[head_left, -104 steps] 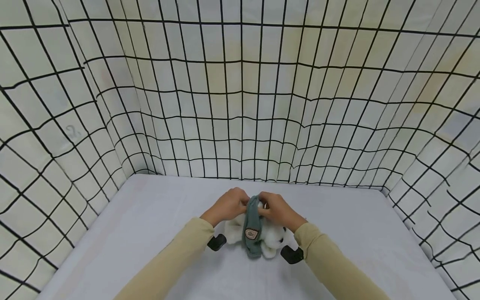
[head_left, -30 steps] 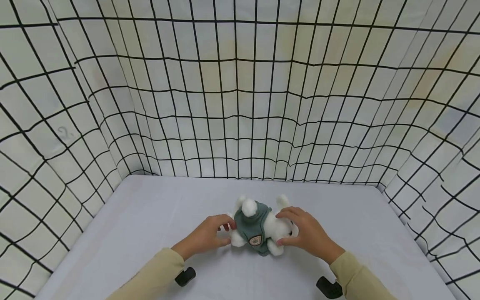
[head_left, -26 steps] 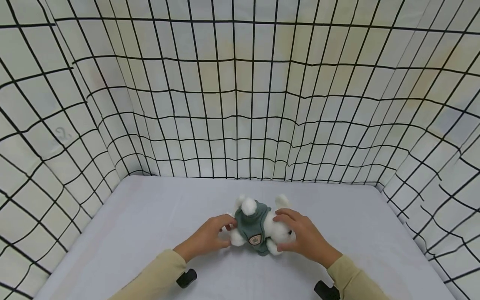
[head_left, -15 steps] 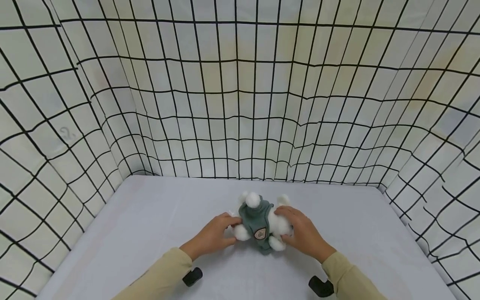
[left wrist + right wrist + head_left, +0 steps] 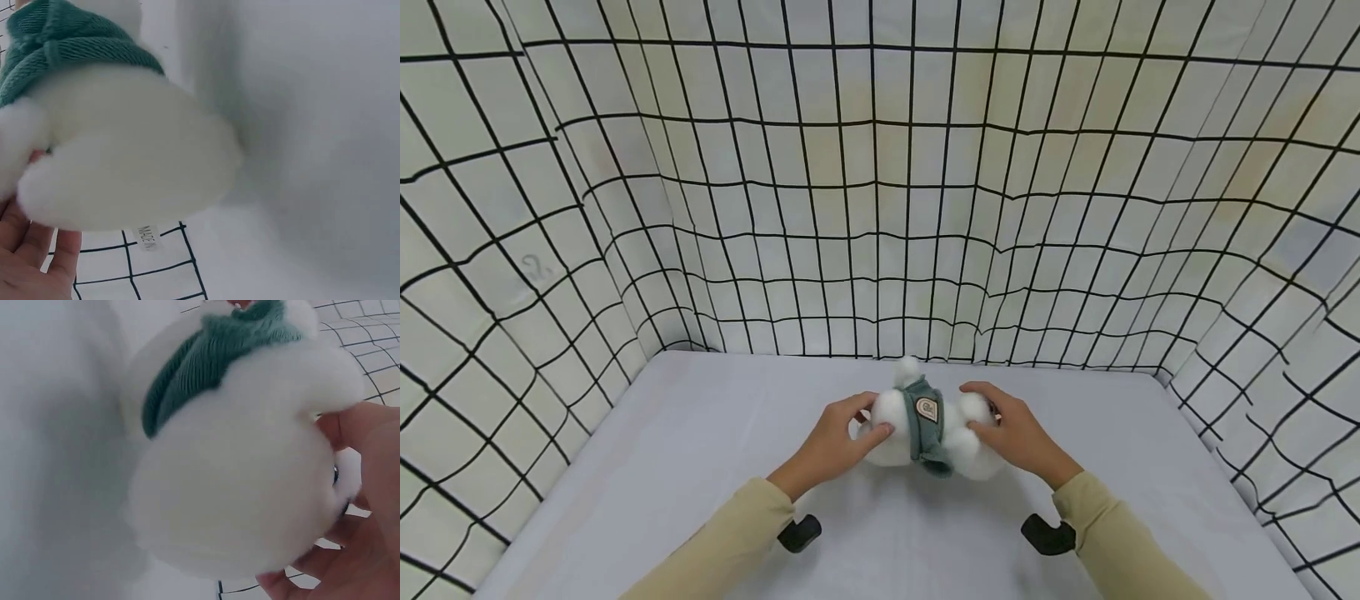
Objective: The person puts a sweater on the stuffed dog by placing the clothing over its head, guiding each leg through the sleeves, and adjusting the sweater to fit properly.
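Observation:
A white plush toy [image 5: 889, 414] with a green knitted sweater [image 5: 931, 429] is held sideways between both hands, close over the white table. A small patch [image 5: 927, 408] sits on the sweater. My left hand [image 5: 835, 442] grips the toy's lower body at the left end. In the left wrist view, a white label [image 5: 147, 237] sticks out below the rounded fur. My right hand [image 5: 1026, 437] curls round the head end, thumb toward me. The right wrist view shows a dark eye [image 5: 336, 475] beside those fingers; most of the face is hidden.
The white-covered tabletop [image 5: 700, 417] lies under the hands. Black netting [image 5: 880, 208] in front of pale sheeting rises behind the table and on both sides. A black wrist device [image 5: 800, 533] hangs under the left forearm, another black device [image 5: 1048, 534] under the right.
Both hands have taken hold of the toy, which was lying on the table. It has rolled away from me and lifted slightly; its patch has moved up and its sweater's lower edge now shows.

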`<action>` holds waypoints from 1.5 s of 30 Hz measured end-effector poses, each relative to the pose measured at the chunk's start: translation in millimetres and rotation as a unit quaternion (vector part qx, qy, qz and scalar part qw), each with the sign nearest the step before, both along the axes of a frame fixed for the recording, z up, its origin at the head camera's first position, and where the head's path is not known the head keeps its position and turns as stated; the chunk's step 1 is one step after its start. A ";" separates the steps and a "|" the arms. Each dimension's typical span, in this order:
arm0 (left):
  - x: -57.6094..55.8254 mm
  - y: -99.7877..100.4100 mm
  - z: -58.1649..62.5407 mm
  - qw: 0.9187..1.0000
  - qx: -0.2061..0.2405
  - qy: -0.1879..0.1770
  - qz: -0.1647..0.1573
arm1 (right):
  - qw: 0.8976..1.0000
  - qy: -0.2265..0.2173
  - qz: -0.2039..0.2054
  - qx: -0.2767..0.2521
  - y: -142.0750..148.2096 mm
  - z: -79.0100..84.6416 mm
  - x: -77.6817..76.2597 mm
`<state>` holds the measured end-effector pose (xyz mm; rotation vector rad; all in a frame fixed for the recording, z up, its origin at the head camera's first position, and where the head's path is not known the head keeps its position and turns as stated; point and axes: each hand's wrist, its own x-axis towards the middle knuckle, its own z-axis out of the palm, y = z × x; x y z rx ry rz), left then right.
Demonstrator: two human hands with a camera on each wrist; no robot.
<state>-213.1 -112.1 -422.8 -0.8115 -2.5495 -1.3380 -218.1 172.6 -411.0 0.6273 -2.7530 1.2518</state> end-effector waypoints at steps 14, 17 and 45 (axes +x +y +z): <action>-14.6 16.4 10.6 0.995 0.028 -0.074 0.064 | 0.972 -0.215 -0.065 -0.075 -2.1 -6.4 -24.2; -18.3 17.9 1.7 0.992 -0.001 -0.099 0.083 | 0.967 -0.223 -0.104 -0.059 -5.5 -16.6 -28.8; -23.9 22.5 -4.7 0.982 -0.049 -0.131 0.127 | 0.969 0.235 0.040 0.071 -34.3 1.3 15.7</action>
